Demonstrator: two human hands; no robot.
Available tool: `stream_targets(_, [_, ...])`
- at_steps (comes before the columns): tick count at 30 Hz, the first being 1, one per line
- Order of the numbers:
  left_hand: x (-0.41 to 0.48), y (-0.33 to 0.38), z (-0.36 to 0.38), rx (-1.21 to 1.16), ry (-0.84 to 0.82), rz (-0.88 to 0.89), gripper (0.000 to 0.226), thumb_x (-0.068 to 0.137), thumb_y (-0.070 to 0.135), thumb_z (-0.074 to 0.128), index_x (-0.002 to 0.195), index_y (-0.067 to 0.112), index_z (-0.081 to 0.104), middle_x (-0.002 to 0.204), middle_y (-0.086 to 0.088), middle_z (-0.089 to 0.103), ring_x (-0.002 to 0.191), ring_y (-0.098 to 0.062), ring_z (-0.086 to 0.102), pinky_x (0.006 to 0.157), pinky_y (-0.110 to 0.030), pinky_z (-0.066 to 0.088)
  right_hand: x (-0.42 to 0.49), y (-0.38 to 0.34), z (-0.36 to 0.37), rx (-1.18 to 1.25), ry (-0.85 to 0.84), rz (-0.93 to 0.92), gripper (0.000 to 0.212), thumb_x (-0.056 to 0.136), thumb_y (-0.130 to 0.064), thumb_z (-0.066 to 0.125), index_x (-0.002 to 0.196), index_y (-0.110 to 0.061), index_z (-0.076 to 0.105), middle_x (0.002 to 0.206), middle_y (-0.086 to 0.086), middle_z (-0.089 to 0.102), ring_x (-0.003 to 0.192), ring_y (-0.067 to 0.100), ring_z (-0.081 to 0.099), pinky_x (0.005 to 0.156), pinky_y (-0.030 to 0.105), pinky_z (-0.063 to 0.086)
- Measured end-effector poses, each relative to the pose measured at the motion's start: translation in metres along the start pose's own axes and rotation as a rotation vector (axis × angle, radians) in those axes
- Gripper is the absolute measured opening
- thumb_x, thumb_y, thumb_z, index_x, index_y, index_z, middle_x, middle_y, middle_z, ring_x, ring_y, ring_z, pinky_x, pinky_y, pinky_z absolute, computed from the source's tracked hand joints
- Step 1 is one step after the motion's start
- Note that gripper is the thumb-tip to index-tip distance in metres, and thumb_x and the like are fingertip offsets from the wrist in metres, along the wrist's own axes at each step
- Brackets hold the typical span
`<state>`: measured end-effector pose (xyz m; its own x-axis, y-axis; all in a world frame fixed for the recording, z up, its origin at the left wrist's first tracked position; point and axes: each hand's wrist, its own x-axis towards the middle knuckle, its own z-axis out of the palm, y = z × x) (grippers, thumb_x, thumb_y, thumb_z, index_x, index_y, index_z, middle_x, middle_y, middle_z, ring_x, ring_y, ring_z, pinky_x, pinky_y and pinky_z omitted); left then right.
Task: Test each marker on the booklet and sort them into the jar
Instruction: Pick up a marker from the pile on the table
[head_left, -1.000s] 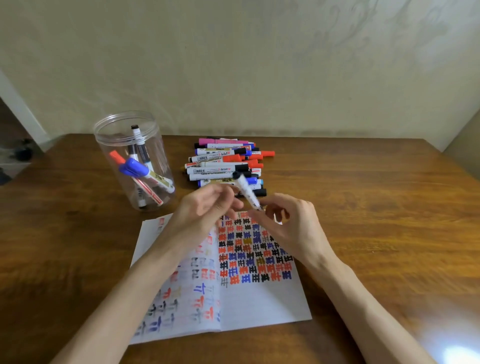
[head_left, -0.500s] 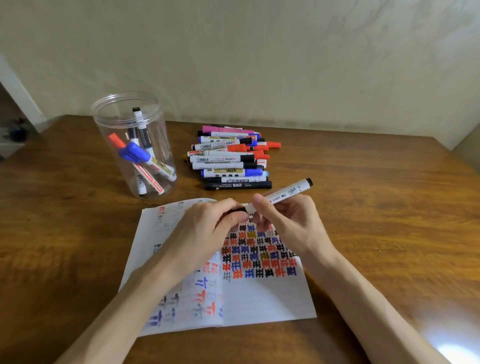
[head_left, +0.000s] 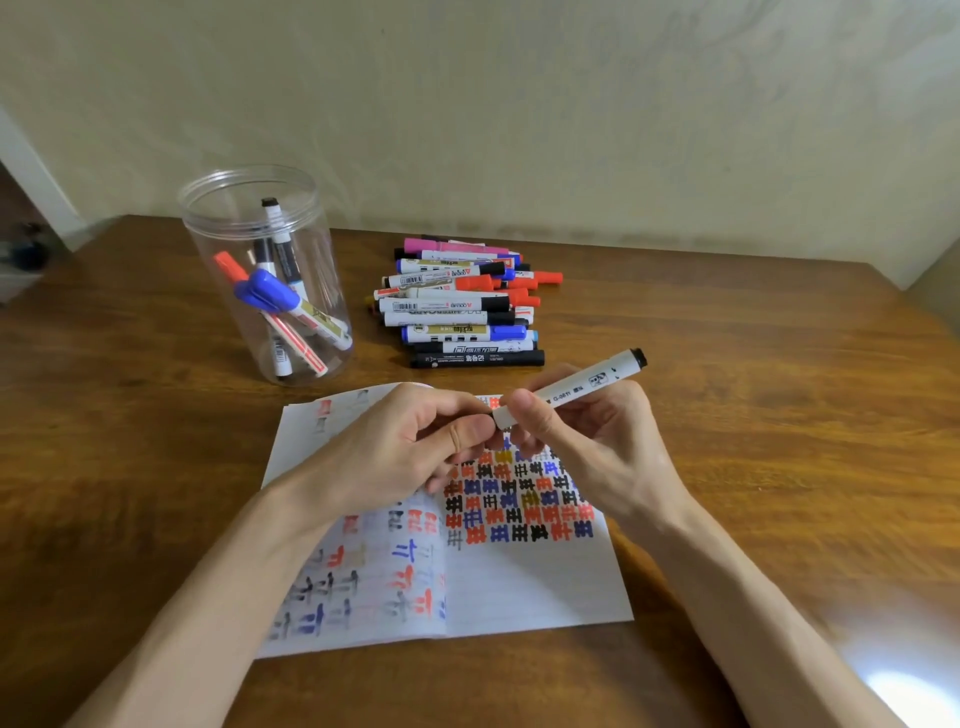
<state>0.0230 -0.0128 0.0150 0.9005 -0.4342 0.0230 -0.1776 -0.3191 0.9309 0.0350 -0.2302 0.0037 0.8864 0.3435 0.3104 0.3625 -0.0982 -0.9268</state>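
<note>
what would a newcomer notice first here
At centre, the right hand holds a white marker while the left hand grips its near end, above a booklet crowded with red, blue and black marks. Behind lie a marker pile and, to its left, a clear jar holding several markers.

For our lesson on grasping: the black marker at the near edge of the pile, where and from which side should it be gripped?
Pinch the black marker around mid-barrel, coming from above on the near side. It lies flat and crosswise with its near long side free, while its far side is crowded by the pile.
</note>
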Motion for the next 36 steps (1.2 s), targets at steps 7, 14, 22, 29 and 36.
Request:
stream_targets(7, [0.004, -0.012, 0.021, 0.229, 0.246, 0.061, 0.030, 0.098, 0.046, 0.054, 0.112, 0.027, 0.074, 0.093, 0.011, 0.075, 0.088, -0.011, 0.070, 0.075, -0.034, 0.059, 0.003, 0.010, 0.005, 0.110, 0.119, 0.116, 0.030, 0.101, -0.029, 0.067, 0.091, -0.002, 0.074, 0.076, 0.008, 0.071, 0.068, 0.021, 0.066, 0.072, 0.038, 0.056])
stream_targets(14, [0.004, -0.017, 0.028, 0.574, 0.366, 0.220, 0.036, 0.101, 0.045, 0.046, 0.110, 0.018, 0.068, 0.090, 0.010, 0.069, 0.079, -0.008, 0.065, 0.067, -0.031, 0.053, 0.004, 0.009, 0.017, 0.117, 0.247, 0.208, 0.043, 0.097, -0.043, 0.067, 0.084, -0.002, 0.076, 0.073, 0.013, 0.074, 0.065, 0.023, 0.068, 0.074, 0.041, 0.060])
stream_targets(22, [0.002, -0.012, 0.023, 0.265, 0.253, 0.114, 0.026, 0.103, 0.049, 0.048, 0.107, 0.033, 0.069, 0.087, 0.000, 0.072, 0.082, -0.024, 0.069, 0.072, -0.055, 0.054, 0.001, 0.007, 0.012, 0.042, 0.225, 0.097, 0.045, 0.102, -0.035, 0.064, 0.074, -0.001, 0.072, 0.069, 0.010, 0.073, 0.061, 0.022, 0.068, 0.066, 0.034, 0.058])
stream_targets(29, [0.002, -0.009, 0.022, 0.197, 0.180, 0.087, 0.020, 0.101, 0.051, 0.049, 0.099, 0.045, 0.067, 0.082, -0.001, 0.070, 0.078, -0.019, 0.067, 0.070, -0.045, 0.054, 0.001, 0.010, 0.006, 0.015, 0.192, 0.057, 0.037, 0.102, -0.030, 0.065, 0.080, -0.002, 0.074, 0.070, 0.012, 0.072, 0.063, 0.030, 0.069, 0.066, 0.052, 0.057])
stream_targets(36, [-0.001, -0.010, 0.017, -0.154, 0.040, -0.049, 0.024, 0.100, 0.035, 0.058, 0.106, 0.017, 0.072, 0.069, -0.008, 0.043, 0.060, -0.021, 0.041, 0.051, -0.028, 0.036, 0.003, 0.007, 0.004, 0.054, 0.106, 0.005, 0.026, 0.101, -0.023, 0.063, 0.087, -0.004, 0.072, 0.072, 0.012, 0.071, 0.063, 0.026, 0.067, 0.061, 0.041, 0.057])
